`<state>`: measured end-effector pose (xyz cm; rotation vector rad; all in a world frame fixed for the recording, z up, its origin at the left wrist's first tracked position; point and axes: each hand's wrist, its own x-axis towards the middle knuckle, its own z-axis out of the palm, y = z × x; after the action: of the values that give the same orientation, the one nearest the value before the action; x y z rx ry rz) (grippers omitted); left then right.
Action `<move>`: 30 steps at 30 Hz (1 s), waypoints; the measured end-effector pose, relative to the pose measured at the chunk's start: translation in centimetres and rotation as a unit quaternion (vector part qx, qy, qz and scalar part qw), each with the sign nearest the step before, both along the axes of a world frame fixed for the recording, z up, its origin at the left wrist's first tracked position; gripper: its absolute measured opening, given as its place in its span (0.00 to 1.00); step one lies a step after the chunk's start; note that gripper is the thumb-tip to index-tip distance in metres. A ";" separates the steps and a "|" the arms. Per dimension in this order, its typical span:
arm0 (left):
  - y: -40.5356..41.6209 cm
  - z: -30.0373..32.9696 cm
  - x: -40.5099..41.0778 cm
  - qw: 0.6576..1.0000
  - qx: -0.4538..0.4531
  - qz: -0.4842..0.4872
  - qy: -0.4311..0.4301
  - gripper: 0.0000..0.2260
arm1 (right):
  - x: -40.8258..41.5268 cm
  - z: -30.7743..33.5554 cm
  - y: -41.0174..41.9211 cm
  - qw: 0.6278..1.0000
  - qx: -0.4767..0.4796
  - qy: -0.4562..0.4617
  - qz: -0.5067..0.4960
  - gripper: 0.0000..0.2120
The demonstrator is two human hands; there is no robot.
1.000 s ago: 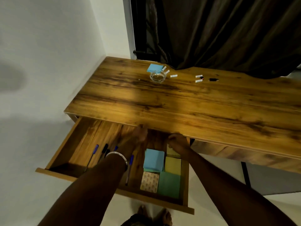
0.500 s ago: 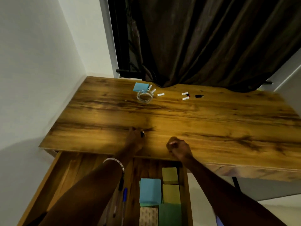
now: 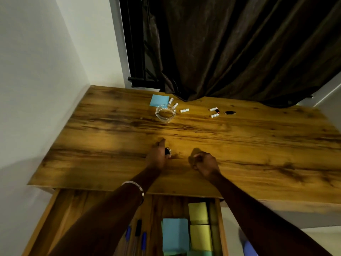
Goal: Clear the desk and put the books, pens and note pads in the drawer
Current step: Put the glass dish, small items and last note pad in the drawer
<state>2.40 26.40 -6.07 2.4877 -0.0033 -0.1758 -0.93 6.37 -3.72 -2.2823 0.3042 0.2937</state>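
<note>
My left hand (image 3: 157, 156) hovers over the wooden desk (image 3: 258, 145) near its front edge, fingers curled round a small black object (image 3: 168, 151). My right hand (image 3: 205, 163) is beside it, curled into a fist; nothing shows in it. A blue note pad (image 3: 159, 100) lies at the desk's far side. Below the front edge, the open drawer (image 3: 73, 209) holds pens (image 3: 138, 230), a blue pad (image 3: 175, 235) and yellow pads (image 3: 200, 237).
A glass ashtray (image 3: 164, 113) sits in front of the blue note pad. Several small batteries (image 3: 184, 110) and a small black item (image 3: 229, 112) lie to its right. A dark curtain (image 3: 239, 52) hangs behind the desk; a white wall (image 3: 36, 89) is on the left.
Both hands have come up out of the drawer and moved forward over the desk top. The view has tilted up, so less of the drawer shows.
</note>
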 end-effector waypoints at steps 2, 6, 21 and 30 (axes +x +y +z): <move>0.3 -0.1 0.1 1.000 -0.013 0.002 0.008 0.32 | 1.1 -0.5 0.3 1.000 0.016 0.004 -0.014 0.07; 0.6 0.1 -0.1 1.000 -0.019 -0.015 -0.003 0.32 | 2.6 -0.8 1.3 1.000 0.020 0.012 0.000 0.08; 3.1 1.8 7.4 0.997 -0.070 0.038 0.015 0.30 | 11.8 1.9 3.9 0.999 -0.003 -0.035 0.042 0.21; 3.0 1.1 14.3 0.993 -0.100 0.054 0.016 0.32 | 18.5 0.7 5.2 0.998 -0.005 -0.036 0.045 0.25</move>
<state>16.66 29.43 -5.00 2.2782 0.1221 -0.1618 17.55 11.55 -2.98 -2.3141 0.1676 0.2561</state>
